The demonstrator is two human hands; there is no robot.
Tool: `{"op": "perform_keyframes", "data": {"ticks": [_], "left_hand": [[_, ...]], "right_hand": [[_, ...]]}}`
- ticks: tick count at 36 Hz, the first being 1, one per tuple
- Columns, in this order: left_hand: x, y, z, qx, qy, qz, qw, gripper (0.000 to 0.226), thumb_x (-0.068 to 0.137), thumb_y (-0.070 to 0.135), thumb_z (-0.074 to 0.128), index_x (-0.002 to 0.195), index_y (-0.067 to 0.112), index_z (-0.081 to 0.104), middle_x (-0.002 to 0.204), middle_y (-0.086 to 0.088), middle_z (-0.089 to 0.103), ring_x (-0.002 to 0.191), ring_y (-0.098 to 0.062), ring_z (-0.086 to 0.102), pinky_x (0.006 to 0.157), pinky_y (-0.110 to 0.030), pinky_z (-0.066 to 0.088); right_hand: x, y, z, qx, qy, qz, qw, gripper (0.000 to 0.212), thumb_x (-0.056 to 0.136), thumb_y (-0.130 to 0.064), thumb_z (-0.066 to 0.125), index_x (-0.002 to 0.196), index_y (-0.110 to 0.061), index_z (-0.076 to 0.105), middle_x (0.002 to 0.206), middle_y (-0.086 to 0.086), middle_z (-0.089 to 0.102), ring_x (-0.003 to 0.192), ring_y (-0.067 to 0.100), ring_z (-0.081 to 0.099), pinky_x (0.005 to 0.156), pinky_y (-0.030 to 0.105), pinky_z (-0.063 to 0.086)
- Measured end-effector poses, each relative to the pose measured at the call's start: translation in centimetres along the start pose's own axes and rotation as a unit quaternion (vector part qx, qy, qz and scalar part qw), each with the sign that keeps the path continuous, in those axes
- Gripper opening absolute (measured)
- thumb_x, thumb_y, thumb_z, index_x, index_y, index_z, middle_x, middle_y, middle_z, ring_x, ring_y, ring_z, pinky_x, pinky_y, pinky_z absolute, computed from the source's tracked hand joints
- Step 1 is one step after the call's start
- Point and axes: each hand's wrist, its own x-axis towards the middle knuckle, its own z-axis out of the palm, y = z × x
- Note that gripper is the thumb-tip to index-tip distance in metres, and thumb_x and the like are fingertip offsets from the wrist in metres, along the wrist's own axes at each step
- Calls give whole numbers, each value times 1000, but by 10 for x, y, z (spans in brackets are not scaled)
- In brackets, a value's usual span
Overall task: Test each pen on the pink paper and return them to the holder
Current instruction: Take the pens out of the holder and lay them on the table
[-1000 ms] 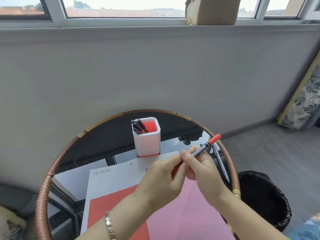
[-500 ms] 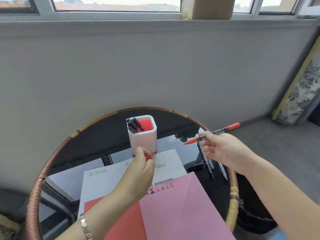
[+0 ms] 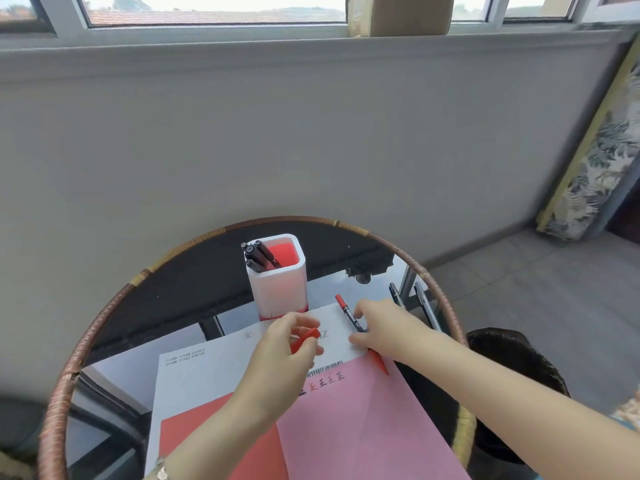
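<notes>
My right hand [image 3: 388, 330] grips a red-ended pen [image 3: 349, 315], its red tip touching the top right edge of the pink paper [image 3: 363, 427]. My left hand [image 3: 287, 344] holds the pen's red cap [image 3: 304, 339] above the white sheet. The pink paper bears several small written marks [image 3: 327, 381] near its top edge. The white pen holder [image 3: 278, 289] with a red inside stands behind my hands, with a few black pens [image 3: 259, 256] in it. More pens [image 3: 420, 304] lie on the table to the right of my right hand.
A white printed sheet [image 3: 207, 368] with a red panel lies under the pink paper on a round glass table with a woven rim [image 3: 114, 299]. A black bin [image 3: 512, 358] stands right of the table. A grey wall rises behind.
My hands pulled the cap off the pen and moved apart. My right hand then swung the pen round and lowered its tip to the pink paper. My left hand kept the cap.
</notes>
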Motion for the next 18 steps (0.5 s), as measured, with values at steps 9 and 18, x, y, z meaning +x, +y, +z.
{"op": "perform_keyframes", "data": {"ticks": [9,18], "left_hand": [[11,-2,15,7,17,-2,1000,12,91,15,52,97,22,59,94,7,62,82,-3,56,51,-6,42],[50,2,67,138,10,-16,990,16,91,21,51,105,14,55,102,-3,59,87,-17,53,71,-24,41]], "right_hand": [[7,20,-3,-28,95,5,995,19,92,-18,45,107,-9,51,100,11,61,74,23,51,65,31,40],[13,31,-3,20,90,34,995,16,89,-18,45,95,-13,59,89,1,62,84,19,59,67,31,46]]}}
